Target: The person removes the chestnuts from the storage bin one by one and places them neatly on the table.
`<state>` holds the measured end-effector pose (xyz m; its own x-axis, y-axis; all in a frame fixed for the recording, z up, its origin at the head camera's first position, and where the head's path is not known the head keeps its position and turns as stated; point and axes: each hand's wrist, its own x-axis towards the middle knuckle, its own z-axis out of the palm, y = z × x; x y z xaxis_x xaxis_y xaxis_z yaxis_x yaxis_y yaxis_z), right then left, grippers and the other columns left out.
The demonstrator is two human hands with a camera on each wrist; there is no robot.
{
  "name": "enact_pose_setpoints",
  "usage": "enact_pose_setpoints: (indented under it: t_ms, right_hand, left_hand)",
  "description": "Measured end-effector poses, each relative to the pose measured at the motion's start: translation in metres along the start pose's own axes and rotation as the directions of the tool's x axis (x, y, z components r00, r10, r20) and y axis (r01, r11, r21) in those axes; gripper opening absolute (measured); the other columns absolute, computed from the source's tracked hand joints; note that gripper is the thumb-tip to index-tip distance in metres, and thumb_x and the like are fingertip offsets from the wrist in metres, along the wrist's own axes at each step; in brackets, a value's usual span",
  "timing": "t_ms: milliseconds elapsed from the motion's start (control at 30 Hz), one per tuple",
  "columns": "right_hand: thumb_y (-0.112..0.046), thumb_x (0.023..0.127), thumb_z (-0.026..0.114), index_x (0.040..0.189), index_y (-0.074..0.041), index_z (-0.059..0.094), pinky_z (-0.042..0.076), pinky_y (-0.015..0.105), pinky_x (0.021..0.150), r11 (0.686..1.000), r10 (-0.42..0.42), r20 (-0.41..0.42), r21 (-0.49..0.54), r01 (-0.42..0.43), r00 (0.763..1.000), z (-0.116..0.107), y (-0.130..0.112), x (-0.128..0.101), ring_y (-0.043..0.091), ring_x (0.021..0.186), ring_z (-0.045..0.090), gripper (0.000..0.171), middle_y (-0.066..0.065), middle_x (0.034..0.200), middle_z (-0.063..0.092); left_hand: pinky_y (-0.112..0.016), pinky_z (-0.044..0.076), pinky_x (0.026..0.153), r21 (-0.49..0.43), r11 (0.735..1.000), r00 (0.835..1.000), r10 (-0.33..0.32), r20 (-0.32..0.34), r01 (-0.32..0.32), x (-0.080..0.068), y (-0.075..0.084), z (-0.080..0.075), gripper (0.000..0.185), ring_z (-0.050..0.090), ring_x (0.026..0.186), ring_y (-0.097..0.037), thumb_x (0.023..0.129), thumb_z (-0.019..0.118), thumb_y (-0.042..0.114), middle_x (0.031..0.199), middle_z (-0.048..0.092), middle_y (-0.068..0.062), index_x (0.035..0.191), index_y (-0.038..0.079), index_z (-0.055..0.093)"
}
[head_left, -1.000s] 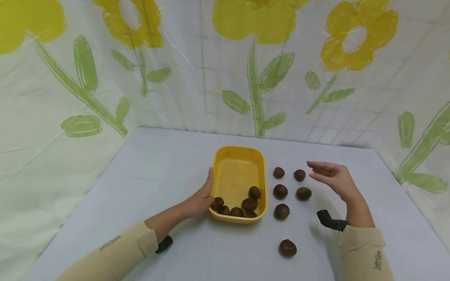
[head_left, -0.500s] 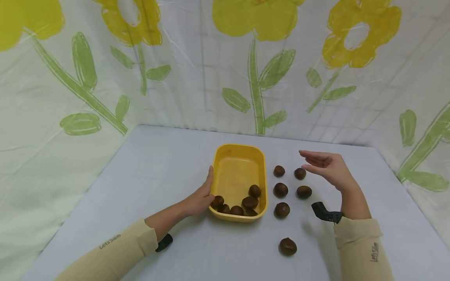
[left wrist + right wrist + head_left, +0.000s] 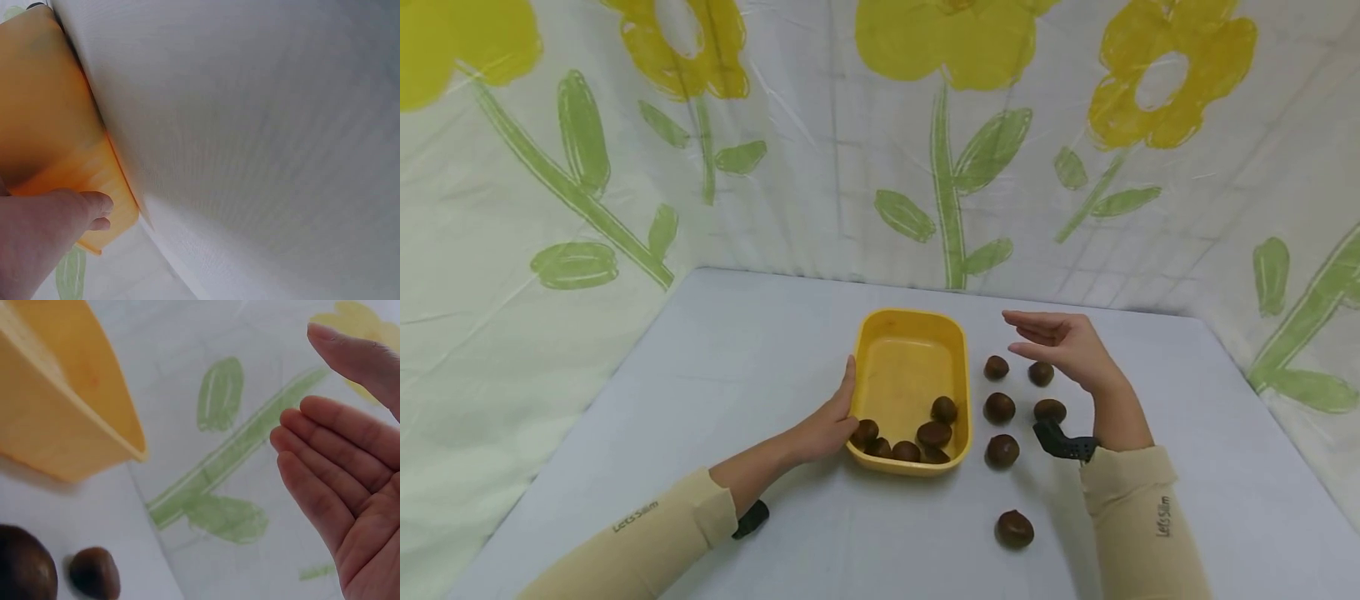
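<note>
A yellow plastic tray (image 3: 891, 325) stands on the table with several brown chestnuts (image 3: 934, 434) gathered at its near end. My left hand (image 3: 823, 427) grips the tray's left side, thumb at the rim and fingers against the outer wall (image 3: 94, 169). To the right of the tray, several more chestnuts (image 3: 1000, 408) lie in two loose columns, with one chestnut (image 3: 1015, 529) set apart nearer to me. My right hand (image 3: 1063, 342) hovers over the far chestnuts, palm facing left and fingers extended, holding nothing. In the right wrist view, its palm (image 3: 381, 531) is bare.
A pale cloth covers the table (image 3: 737, 350). Behind it hangs a white curtain (image 3: 797, 192) painted with yellow flowers and green leaves, close to the table's far edge. Dark wrist cameras are worn on both arms.
My right hand has moved left and slightly away from me, from right of the chestnuts to above the far ones. The left hand, tray and chestnuts stay in place.
</note>
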<state>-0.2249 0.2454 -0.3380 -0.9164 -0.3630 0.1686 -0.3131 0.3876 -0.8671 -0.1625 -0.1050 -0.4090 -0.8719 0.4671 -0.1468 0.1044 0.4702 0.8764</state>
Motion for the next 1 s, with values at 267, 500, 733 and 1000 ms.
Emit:
enact_pose_setpoints:
  t_ms: [267,500,733,1000]
  right_hand:
    - [-0.017,0.081,0.07,0.127,-0.001,0.056,0.046,0.015,0.089,0.999,-0.006,0.06,0.041,0.004,0.998,0.018,-0.008,0.014,0.0,0.113,0.056,0.051,0.016,0.132,0.055]
    - [-0.017,0.081,0.071,0.128,-0.001,0.056,0.046,0.019,0.091,0.997,-0.026,0.093,0.079,0.018,0.995,0.033,-0.016,0.024,0.021,0.123,0.053,0.052,0.019,0.133,0.053]
    - [-0.02,0.081,0.071,0.128,-0.004,0.057,0.046,0.027,0.094,0.997,-0.007,0.114,0.075,-0.001,0.993,0.045,-0.022,0.031,0.024,0.123,0.052,0.052,0.015,0.133,0.054]
    - [-0.016,0.078,0.073,0.126,-0.002,0.058,0.045,0.028,0.096,0.997,-0.034,0.147,0.076,0.023,0.989,0.059,-0.025,0.039,0.025,0.122,0.053,0.052,0.016,0.131,0.056]
  left_hand:
    - [-0.045,0.003,0.116,-0.004,1.0,1.0,0.004,0.001,-0.004,0.0,0.0,0.0,0.086,-0.007,0.144,-0.02,0.084,0.035,-0.001,0.156,-0.016,-0.007,0.145,0.012,-0.023]
    - [-0.045,0.002,0.116,0.003,1.0,1.0,0.015,0.002,-0.015,0.0,0.0,0.0,0.085,-0.009,0.144,-0.02,0.085,0.035,-0.001,0.156,-0.017,-0.007,0.145,0.011,-0.024]
    - [-0.045,0.002,0.116,0.0,1.0,1.0,0.026,0.007,-0.026,0.0,-0.001,-0.001,0.085,-0.009,0.144,-0.02,0.085,0.035,-0.002,0.155,-0.018,-0.008,0.145,0.011,-0.024]
    - [-0.043,0.002,0.116,0.004,1.0,1.0,0.006,0.004,-0.006,0.001,-0.001,-0.001,0.085,-0.009,0.144,-0.019,0.085,0.035,-0.002,0.156,-0.017,-0.007,0.145,0.011,-0.024]
